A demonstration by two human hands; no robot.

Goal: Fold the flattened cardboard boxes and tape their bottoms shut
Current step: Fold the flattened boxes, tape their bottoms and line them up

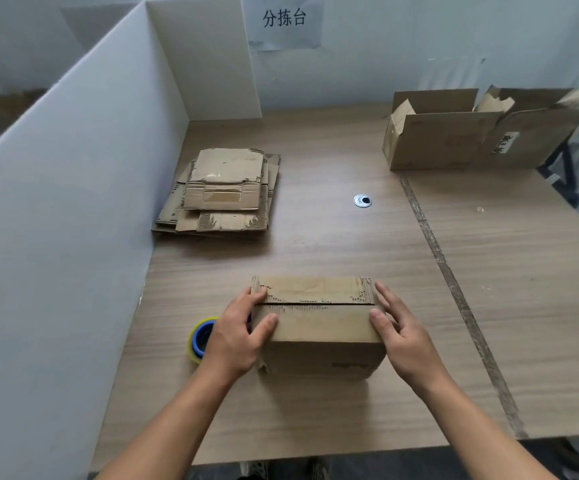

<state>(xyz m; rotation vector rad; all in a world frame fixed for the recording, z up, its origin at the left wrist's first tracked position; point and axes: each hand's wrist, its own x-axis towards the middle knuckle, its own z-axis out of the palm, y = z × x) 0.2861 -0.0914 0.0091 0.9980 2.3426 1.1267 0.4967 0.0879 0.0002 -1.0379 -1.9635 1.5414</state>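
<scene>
On wall, sign point(284, 19) reads 分拣台; L hand point(236, 337), R hand point(406, 336) press box point(319, 329).

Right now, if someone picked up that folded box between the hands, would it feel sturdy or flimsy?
Probably light: the box is worn corrugated cardboard. Likely flimsy: its flap seam shows no tape, so the flaps may spring open once the left hand and right hand stop pressing. Unlikely to roll: it is flat-sided.
</scene>
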